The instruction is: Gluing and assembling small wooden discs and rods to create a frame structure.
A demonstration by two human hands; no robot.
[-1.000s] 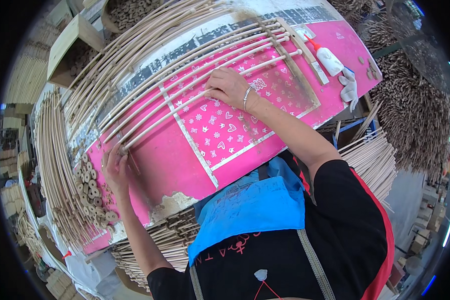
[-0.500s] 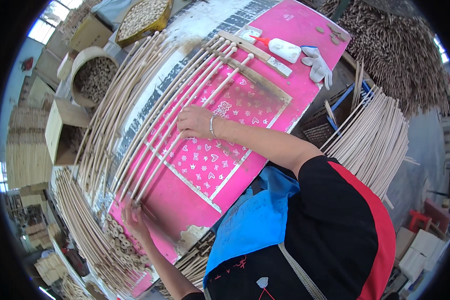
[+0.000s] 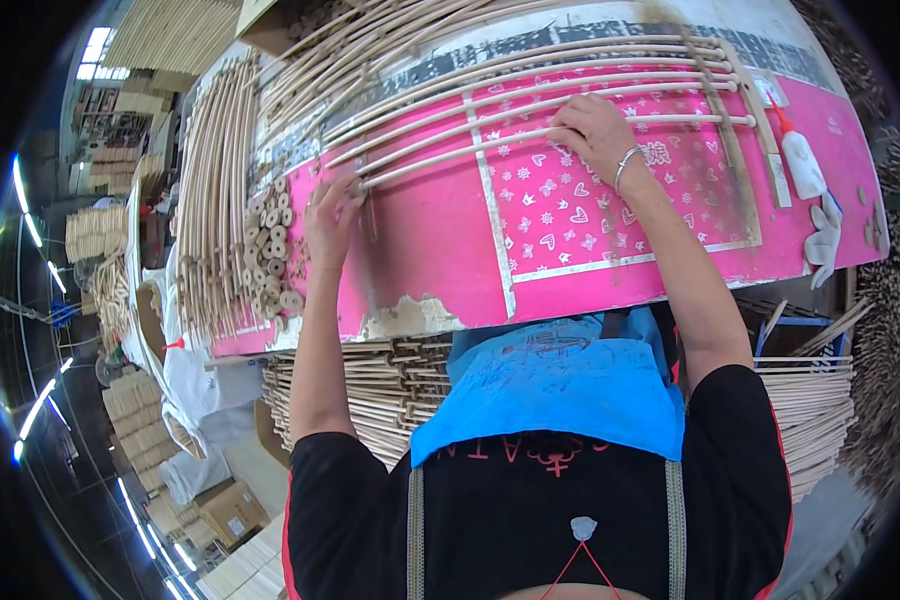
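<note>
Rods (image 3: 670, 87) are lying side by side across the pink surface (image 3: 420, 250), their knobbed ends pointing right toward a flat wooden strip (image 3: 770, 150), and the nearest rod (image 3: 450, 159) is sitting slightly apart from them, under both hands. The right hand (image 3: 598, 135) is grasping this rod near its middle, fingers curling over it, while the left hand (image 3: 332, 215) is resting its bent fingertips at the plain left end; whether these are pinching the end or only touching it, I cannot tell. Since the last half second the whole view has been swinging round, yet both hands are staying at the same parts of the rod, so the handling is apparently amounting to steadying rather than shifting it. Small wooden rings (image 3: 270, 245) are lying heaped just left of the left hand, beside a row of rods with fittings (image 3: 210, 190). A white squeeze bottle (image 3: 803, 165) with a red tip and a pale glove (image 3: 823, 240) are lying beyond the knobbed ends.
</note>
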